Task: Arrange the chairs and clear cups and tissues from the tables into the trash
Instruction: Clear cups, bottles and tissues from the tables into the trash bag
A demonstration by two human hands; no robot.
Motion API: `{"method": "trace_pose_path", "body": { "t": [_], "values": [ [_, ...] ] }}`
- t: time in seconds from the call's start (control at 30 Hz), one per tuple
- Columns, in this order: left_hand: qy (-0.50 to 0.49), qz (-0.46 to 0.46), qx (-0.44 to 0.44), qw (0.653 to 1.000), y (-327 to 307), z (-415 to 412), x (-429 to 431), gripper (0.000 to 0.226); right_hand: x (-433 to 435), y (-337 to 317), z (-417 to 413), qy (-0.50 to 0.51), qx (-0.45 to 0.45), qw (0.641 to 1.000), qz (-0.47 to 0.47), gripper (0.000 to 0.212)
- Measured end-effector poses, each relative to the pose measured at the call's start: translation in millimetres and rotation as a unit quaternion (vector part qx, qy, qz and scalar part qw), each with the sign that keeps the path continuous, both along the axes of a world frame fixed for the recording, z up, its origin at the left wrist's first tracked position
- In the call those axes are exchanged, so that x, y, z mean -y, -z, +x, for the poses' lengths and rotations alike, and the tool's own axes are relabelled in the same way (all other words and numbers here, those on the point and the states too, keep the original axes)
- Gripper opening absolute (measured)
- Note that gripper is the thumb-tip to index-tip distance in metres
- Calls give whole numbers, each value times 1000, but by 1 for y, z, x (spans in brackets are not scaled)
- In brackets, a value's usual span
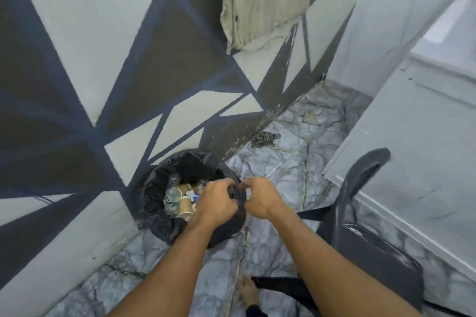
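Two grips meet at the near right rim of the black trash bag [159,216]. The left grip [219,201] and the right grip [260,201] each curl their fingers and pinch a fold of the bag. Just left of the left grip, inside the bag, lie brown paper cups [185,204], clear plastic bottles [173,183] and crumpled tissue [190,193]. Their labels are too blurred to read. Right of the right grip stands a dark chair [360,188] on the marble floor [296,162]. Beyond both grips, a chain [265,137] lies by the painted wall [90,46].
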State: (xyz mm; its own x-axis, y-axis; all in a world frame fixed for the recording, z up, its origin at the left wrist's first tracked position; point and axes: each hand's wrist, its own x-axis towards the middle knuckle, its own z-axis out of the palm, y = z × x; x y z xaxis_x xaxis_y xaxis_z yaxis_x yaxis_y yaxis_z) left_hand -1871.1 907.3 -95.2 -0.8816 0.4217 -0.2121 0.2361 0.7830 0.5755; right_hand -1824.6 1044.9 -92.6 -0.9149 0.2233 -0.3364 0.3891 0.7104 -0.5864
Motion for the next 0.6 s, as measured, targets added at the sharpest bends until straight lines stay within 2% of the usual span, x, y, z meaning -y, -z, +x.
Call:
{"method": "trace_pose_path", "body": {
  "t": [0.1, 0.2, 0.3, 0.4, 0.53, 0.6],
  "values": [
    [56, 21, -27, 998, -47, 29, -40, 28, -33, -46, 47, 38, -50, 997, 37, 43],
    [116, 30, -51, 991, -83, 63, -96, 50, -82, -86, 102, 82, -70, 991, 79, 53],
    [201, 44, -70, 976, -108, 107, -161, 55, -137, -114, 169, 153, -81, 979, 104, 48],
    [274, 48, -89, 956, -122, 163, -231, 45, -191, -130, 244, 239, -84, 962, 103, 53],
    [361, 49, -77, 928, -123, 270, -340, 56, -274, -137, 372, 344, -74, 929, 112, 64],
    [416, 57, -64, 905, -117, 336, -394, 56, -318, -135, 447, 394, -67, 909, 117, 62]
  ]
}}
